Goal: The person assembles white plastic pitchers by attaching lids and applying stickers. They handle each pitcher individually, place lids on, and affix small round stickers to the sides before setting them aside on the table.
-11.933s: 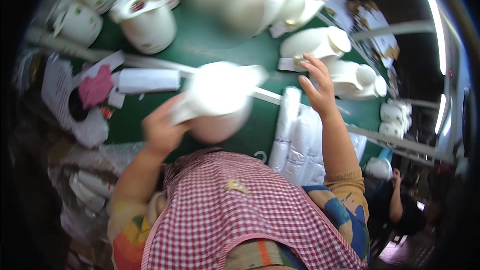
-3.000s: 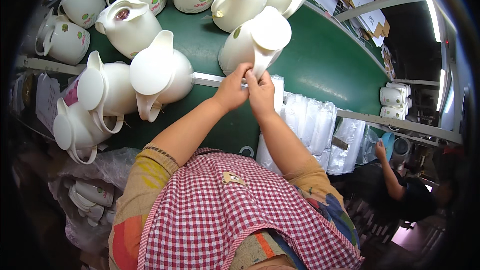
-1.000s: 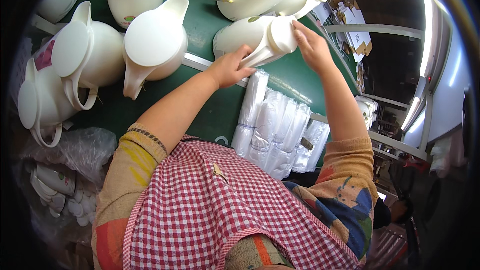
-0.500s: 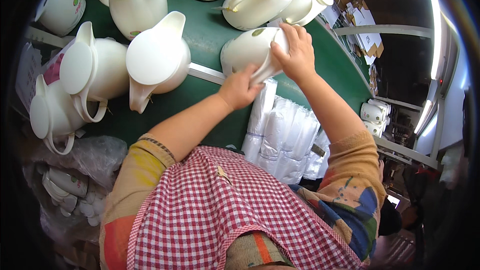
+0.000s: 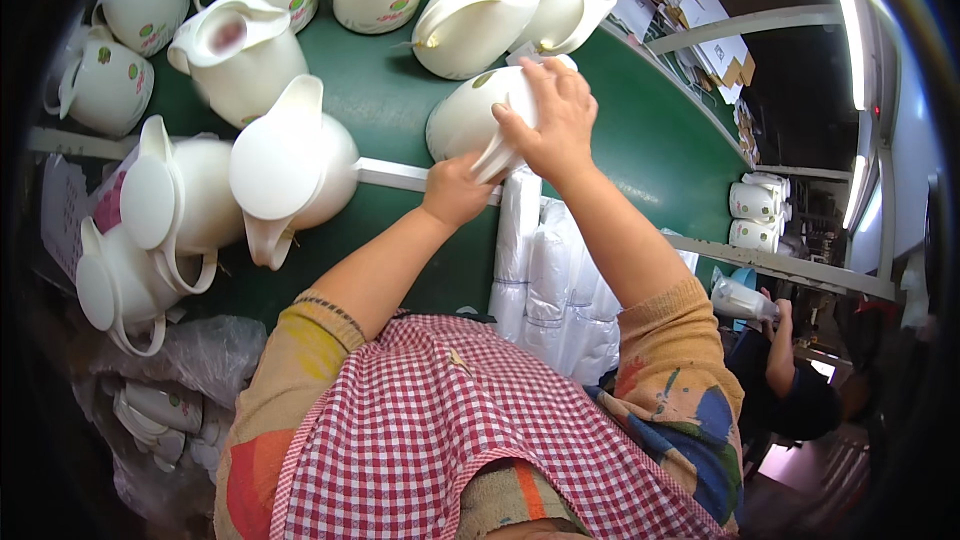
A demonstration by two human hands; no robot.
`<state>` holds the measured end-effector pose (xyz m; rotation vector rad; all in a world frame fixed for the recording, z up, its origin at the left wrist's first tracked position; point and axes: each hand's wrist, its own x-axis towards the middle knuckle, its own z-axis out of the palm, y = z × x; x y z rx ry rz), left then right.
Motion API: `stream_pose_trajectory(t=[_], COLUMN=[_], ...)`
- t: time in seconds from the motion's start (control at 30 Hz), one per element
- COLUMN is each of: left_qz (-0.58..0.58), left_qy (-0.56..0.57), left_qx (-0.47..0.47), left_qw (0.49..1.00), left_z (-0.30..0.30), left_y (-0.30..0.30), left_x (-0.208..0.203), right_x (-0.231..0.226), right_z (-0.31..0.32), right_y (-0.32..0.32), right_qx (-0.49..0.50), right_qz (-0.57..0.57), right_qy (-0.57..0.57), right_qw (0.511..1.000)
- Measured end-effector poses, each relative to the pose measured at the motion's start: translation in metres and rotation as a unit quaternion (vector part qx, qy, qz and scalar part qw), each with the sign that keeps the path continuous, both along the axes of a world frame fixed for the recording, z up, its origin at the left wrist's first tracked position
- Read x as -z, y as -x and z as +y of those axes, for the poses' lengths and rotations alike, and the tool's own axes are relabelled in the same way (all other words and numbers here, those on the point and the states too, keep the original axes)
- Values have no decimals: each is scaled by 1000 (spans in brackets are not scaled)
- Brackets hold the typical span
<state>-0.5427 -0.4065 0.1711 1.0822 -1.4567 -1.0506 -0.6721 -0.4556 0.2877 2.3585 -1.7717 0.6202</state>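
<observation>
A white vacuum jug (image 5: 462,118) with a small green mark lies tilted between my hands above the green bench. My left hand (image 5: 457,190) is wrapped round its handle, on the side nearest me. My right hand (image 5: 556,122) lies across the lid end, thumb toward the handle and fingers over the top. The underside of the grip is hidden. Just beyond, two white jugs (image 5: 480,15) (image 5: 568,8) lie on their sides. Closest to my left forearm stands a jug with a round lid (image 5: 275,168). Rolls of clear plastic bags (image 5: 550,260) lie below my hands.
More white jugs (image 5: 240,55) crowd the bench's left side. A white rail (image 5: 395,174) crosses the bench. A plastic sack (image 5: 205,350) with white parts sits lower left. At far right a person (image 5: 785,370) holds a bagged jug (image 5: 740,298); stacked jugs (image 5: 752,202) stand nearby.
The view has shifted slightly. My hands stay on the same jug, the right one still across its lid end. A co-worker with a bagged jug has come into view at right.
</observation>
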Motion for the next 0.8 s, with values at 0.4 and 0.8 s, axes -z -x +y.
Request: stream_pose_trajectory(t=[0.4, 0.8], left_qz=[42, -28], left_qy=[5, 112], left_qx=[-209, 97], left_qw=[977, 989], left_z=[-22, -9], left_y=[-64, -11], left_x=[18, -60], right_x=[49, 49], right_z=[-142, -38], right_y=[129, 70], right_qx=[204, 159], right_qz=[-557, -610], right_qy=[-86, -212], right_qw=[801, 747])
